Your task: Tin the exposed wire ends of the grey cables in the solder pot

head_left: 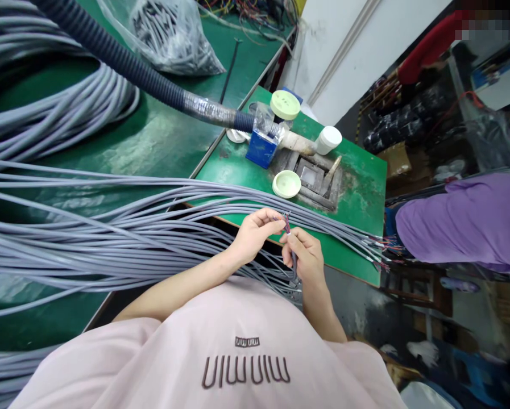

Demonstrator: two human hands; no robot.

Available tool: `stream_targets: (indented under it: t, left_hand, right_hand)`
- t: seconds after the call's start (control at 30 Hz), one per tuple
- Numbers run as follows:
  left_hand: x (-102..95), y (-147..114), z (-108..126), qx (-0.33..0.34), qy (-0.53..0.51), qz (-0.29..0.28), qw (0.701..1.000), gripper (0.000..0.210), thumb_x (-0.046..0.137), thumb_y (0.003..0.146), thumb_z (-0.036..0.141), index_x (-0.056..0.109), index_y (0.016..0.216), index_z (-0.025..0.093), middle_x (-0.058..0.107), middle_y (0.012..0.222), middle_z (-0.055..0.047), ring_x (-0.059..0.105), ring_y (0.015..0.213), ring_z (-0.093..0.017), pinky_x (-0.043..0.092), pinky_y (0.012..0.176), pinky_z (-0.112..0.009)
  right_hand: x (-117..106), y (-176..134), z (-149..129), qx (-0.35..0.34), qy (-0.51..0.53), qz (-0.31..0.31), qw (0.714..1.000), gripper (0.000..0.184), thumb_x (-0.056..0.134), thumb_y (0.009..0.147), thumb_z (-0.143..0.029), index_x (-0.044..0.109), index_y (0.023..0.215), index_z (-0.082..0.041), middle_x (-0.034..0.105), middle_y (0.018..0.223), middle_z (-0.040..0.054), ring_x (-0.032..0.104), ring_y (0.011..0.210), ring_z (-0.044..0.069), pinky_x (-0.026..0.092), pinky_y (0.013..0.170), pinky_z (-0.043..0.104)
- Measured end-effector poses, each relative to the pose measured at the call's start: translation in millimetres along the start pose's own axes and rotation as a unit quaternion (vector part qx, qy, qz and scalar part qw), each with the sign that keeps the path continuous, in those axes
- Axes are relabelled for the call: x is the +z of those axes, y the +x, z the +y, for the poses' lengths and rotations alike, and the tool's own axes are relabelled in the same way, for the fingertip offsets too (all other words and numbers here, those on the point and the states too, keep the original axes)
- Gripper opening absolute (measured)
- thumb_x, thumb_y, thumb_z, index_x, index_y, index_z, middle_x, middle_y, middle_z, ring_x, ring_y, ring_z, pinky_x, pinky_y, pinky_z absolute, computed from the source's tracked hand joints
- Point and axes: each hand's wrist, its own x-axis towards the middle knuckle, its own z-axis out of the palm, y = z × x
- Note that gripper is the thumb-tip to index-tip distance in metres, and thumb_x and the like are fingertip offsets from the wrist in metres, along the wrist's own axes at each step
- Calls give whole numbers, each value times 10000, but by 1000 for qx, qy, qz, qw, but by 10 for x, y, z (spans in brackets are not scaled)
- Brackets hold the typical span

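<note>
My right hand [305, 254] is closed around a grey cable [294, 262] just below its stripped end. Thin coloured wires [287, 222] fan upward out of the cable's jacket. The thumb and forefinger of my left hand [258, 230] pinch at these wires from the left side. Many more grey cables [152, 199] run from the left over the bench and past my hands. Their stripped ends [380, 247] lie at the right edge of the green board. Some cables hang below my hands, partly hidden by them.
Behind my hands, the green board [361, 176] carries a square solder pot [312, 175], a pale green lid [286, 184], a white jar [328, 139] and a blue box [261, 149]. A ribbed hose [152, 79] crosses overhead. A person in a purple top [463, 221] is at the right.
</note>
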Motion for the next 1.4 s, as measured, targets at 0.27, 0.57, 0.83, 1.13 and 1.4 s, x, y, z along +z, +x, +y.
stream_targets:
  t: [0.27,0.57,0.83,1.13,1.4]
  left_hand:
    - [-5,-17,-45,-24,-18,-8,1000,197,784,625,217,648,751,150,643,692,24,562,611,-76,444,630,-219]
    - [26,-18,-30,-20,-26,-24,999,209,784,642,239,626,743,146,636,663,28,572,584,-79,455,622,-226]
    - [1,3,-25,-42,-22,-67,997,206,766,656,220,689,829,139,639,669,10,569,592,-87,457,620,-231]
    - [-35,63,9,-119,-41,-128,984,267,811,614,287,696,802,137,613,598,10,539,521,-82,422,544,-223]
    - [60,14,-90,-39,-17,-10,999,342,835,585,317,541,572,143,603,595,39,505,514,-50,410,560,-206]
  right_hand:
    - [-14,2,4,1,21,12,1000,274,548,880,-432,585,768,-184,536,424,-61,371,313,54,271,342,176]
    - [-17,-6,6,6,15,14,1000,291,550,874,-454,572,759,-188,524,421,-64,362,317,57,268,345,181]
    - [-27,-10,1,8,4,6,1000,311,536,881,-468,584,767,-182,516,416,-65,358,315,58,264,341,184]
    - [-67,-2,13,44,68,-57,995,334,542,870,-489,585,743,-183,471,369,-72,325,301,70,249,355,205]
    - [-54,-5,58,41,84,-35,995,335,545,863,-502,570,740,-191,472,370,-72,326,308,71,255,366,203]
